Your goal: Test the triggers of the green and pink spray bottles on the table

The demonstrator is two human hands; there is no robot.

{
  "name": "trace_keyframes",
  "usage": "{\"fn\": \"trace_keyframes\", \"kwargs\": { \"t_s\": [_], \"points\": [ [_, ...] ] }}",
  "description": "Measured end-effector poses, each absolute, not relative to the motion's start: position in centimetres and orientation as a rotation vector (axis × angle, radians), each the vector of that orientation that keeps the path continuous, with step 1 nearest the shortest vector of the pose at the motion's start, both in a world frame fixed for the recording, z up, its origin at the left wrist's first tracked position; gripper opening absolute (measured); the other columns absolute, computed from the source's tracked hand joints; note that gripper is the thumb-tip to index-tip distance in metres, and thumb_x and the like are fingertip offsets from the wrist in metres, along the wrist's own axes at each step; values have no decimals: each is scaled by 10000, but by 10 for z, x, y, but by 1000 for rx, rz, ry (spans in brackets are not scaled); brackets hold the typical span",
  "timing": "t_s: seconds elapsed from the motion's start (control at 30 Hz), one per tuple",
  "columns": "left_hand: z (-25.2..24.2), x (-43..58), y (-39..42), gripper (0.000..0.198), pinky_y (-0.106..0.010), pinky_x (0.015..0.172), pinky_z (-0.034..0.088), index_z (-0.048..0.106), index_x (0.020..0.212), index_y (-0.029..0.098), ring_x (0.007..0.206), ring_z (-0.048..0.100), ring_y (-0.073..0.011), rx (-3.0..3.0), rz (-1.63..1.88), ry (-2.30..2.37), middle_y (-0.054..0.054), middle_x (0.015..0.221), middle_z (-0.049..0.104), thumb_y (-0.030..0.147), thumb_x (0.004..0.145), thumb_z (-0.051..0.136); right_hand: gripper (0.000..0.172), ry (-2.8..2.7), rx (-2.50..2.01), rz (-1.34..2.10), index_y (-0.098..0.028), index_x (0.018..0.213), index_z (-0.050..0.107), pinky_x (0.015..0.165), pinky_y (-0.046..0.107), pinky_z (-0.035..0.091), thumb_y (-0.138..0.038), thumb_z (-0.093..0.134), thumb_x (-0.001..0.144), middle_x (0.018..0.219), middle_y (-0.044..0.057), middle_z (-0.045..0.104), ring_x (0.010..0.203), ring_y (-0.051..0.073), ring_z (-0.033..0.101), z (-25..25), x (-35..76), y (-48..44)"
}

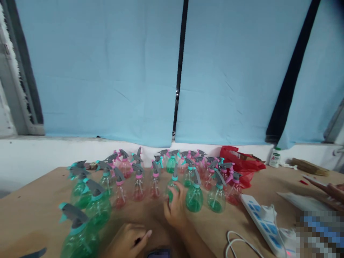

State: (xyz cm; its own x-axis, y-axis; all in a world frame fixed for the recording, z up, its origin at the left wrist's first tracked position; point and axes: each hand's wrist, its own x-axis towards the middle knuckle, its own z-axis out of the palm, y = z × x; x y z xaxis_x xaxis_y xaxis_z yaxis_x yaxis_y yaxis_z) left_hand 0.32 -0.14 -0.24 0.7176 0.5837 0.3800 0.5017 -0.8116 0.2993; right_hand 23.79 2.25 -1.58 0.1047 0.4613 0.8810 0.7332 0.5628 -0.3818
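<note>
My right hand [176,206] is wrapped round a green spray bottle [173,184] with a grey trigger head and turquoise collar. The bottle stands upright on the table, its lower part mostly covered by my fingers. Just to its right are two more green spray bottles [194,198]. Near the table's front, my left hand [130,240] rests with its fingers curled in and the thumb pointing right; nothing shows in it. Beyond it stand pink spray bottles [120,195], and left of it a large green spray bottle [79,238].
Several more pink and green bottles crowd the back of the wooden table [34,200]. To the right lie a red plastic bag [242,165], a white bottle [275,157], a power strip [262,222] and a white cable [242,238]. Another person's hand [333,190] is at the right edge.
</note>
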Motion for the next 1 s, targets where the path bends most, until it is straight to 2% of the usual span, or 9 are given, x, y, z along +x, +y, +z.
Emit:
{"fn": "trace_keyframes", "kwargs": {
  "t_s": [0.1, 0.2, 0.33, 0.47, 0.7, 0.8, 0.9, 1.0],
  "points": [
    [-7, 1, 4, 563, -302, 580, 264, 409, 609, 197, 539, 499, -108, 2710, 737, 954, 36, 571, 529, 420, 1126, 384, 699, -1801, -1051, -177, -270, 1457, 636, 1205, 594, 415, -20, 604, 804, 1600, 145, 435, 1468, 350, 470, -1, 224, 15],
    [-12, 0, 7, 580, -293, 580, 277, 416, 603, 199, 536, 485, -111, 2680, 765, 988, 32, 568, 531, 441, 1127, 360, 739, -1795, -1158, -32, -291, 1476, 659, 1236, 626, 373, -13, 630, 791, 1683, 139, 398, 1548, 383, 409, 7, 204, 32],
    [-13, 0, 7, 621, -297, 572, 277, 424, 600, 199, 530, 472, -115, 2676, 764, 1021, 21, 567, 535, 491, 1136, 306, 695, -1617, -1225, 70, -276, 1471, 678, 1215, 695, 375, -61, 658, 811, 1640, 159, 489, 1565, 430, 392, 5, 184, 76],
    [-11, 1, 4, 657, -300, 584, 294, 432, 594, 201, 538, 480, -122, 2674, 787, 1034, 14, 567, 535, 536, 1139, 285, 633, -1548, -1175, 104, -243, 1450, 690, 1196, 623, 444, -88, 636, 839, 1574, 153, 562, 1533, 395, 447, 5, 178, 98],
    [-7, 0, 3, 630, -300, 579, 272, 407, 605, 202, 541, 448, -117, 2644, 735, 1011, 26, 575, 496, 527, 1135, 306, 504, -1545, -1186, 19, -234, 1382, 717, 1136, 538, 482, -134, 558, 915, 1340, 162, 654, 1312, 346, 604, 19, 191, 63],
    [-8, 0, 4, 608, -303, 573, 251, 381, 616, 200, 535, 434, -110, 2643, 715, 994, 32, 578, 477, 517, 1131, 319, 323, -1523, -1115, 20, -253, 1243, 728, 1064, 463, 506, -201, 531, 992, 1233, 119, 663, 1192, 295, 634, 26, 202, 44],
    [-8, 0, 5, 596, -303, 573, 246, 372, 619, 198, 539, 444, -110, 2630, 722, 985, 31, 579, 476, 498, 1133, 331, 138, -1394, -1045, 91, -243, 1049, 655, 931, 367, 522, -295, 526, 1051, 1030, 56, 661, 991, 234, 652, 27, 209, 32],
    [-10, 0, 6, 595, -304, 572, 246, 358, 621, 199, 534, 429, -110, 2638, 715, 979, 32, 574, 473, 497, 1135, 324, 157, -1224, -1039, 141, -253, 945, 548, 822, 326, 507, -379, 597, 1025, 871, -1, 602, 843, 210, 611, 20, 212, 28]
  ]
}}
